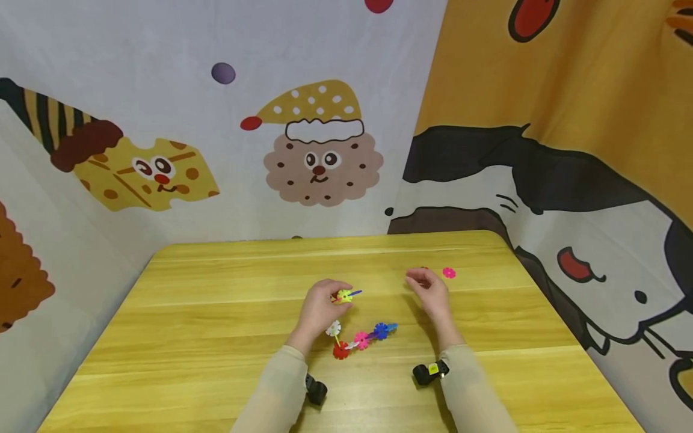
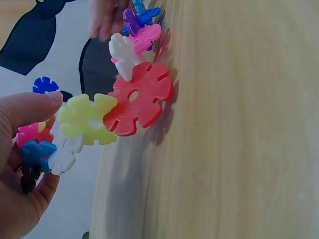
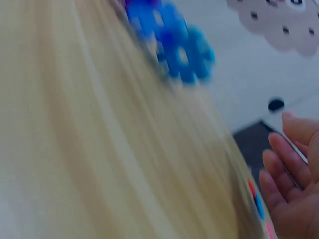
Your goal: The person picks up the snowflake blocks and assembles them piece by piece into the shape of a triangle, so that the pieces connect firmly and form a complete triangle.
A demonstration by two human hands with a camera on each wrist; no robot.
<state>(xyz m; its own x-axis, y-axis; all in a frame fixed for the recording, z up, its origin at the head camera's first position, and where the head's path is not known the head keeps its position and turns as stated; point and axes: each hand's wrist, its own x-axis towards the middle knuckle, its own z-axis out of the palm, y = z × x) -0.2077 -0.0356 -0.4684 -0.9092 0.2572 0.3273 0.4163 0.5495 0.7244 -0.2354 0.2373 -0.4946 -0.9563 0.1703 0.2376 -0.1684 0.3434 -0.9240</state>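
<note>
A chain of interlocking plastic snowflake discs lies partly on the table, with a red disc (image 1: 340, 350), a pink disc (image 1: 361, 340) and a dark blue disc (image 1: 381, 331). My left hand (image 1: 319, 310) grips the other end, thumb and fingers around a yellow disc (image 1: 344, 296) and its neighbours. In the left wrist view, a pale yellow disc (image 2: 87, 119) links the held part to the red one, and a blue disc (image 2: 45, 85) juts out past the thumb. Farther right, my right hand (image 1: 433, 293) hovers above the table, fingers loosely bent and holding nothing.
A loose pink disc (image 1: 449, 273) lies beyond the right hand, and a red disc (image 1: 425, 268) is mostly hidden behind its fingers. The wooden table (image 1: 216, 313) ends at a printed curtain (image 1: 319, 216). Black cameras are strapped to both wrists.
</note>
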